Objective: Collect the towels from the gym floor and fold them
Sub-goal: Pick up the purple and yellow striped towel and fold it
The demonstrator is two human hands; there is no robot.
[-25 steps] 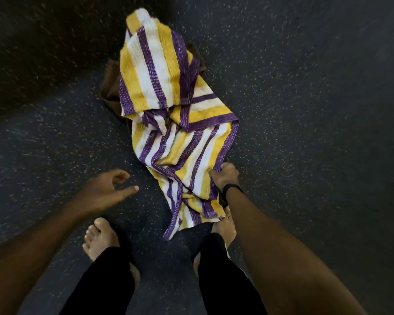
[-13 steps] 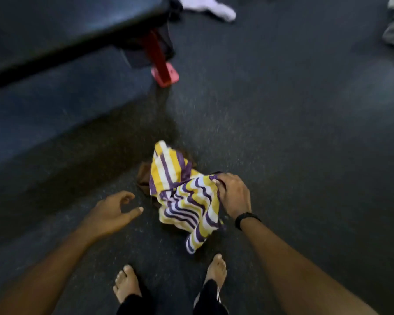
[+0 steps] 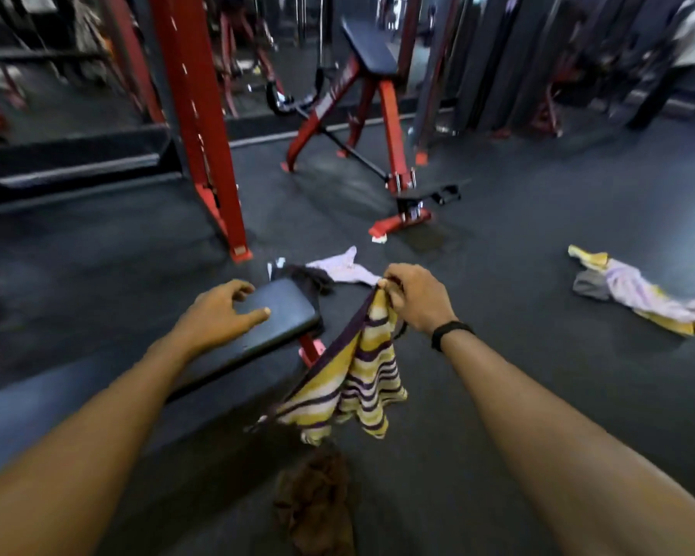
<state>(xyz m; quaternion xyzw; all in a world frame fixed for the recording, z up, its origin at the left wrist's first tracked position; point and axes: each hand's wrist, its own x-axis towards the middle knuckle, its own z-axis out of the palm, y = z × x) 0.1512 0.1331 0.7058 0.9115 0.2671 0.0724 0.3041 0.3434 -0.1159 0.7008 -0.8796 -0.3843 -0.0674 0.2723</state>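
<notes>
Left hand (image 3: pixel 221 311): empty, fingers loosely spread, hovering above the near end of the black bench pad (image 3: pixel 281 319). Whether it touches the pad cannot be told.

Centre: striped towel (image 3: pixel 358 379), yellow, white and purple, hanging clear of the gym floor (image 3: pixel 518 375) from one bunched corner. It droops in folds beside the bench's end. Below it, near the bottom edge of the floor in view, lies a brown towel (image 3: pixel 318 503), crumpled, not yet picked up. Beyond the bench end, a pale lilac cloth (image 3: pixel 344 268) lies on the floor with something dark just beside it; too blurred to name.

Right hand (image 3: pixel 412 296): pinching the striped towel's top corner, fingers curled round the fabric, wristband on the wrist.

Far right, towards the floor's right edge: another heap of towels (image 3: pixel 638 294), lilac, yellow and grey, well apart from the person.

Judgement on the step: pickup done for this one; folding comes next. Best handling would be for the free left hand to find the neighbouring corner along the purple hem, so the towel hangs flat between both hands before any fold. Shake out the twist first. The bench pad looks a fair surface to lay it on. Several towels remain, so the task is early.
</notes>
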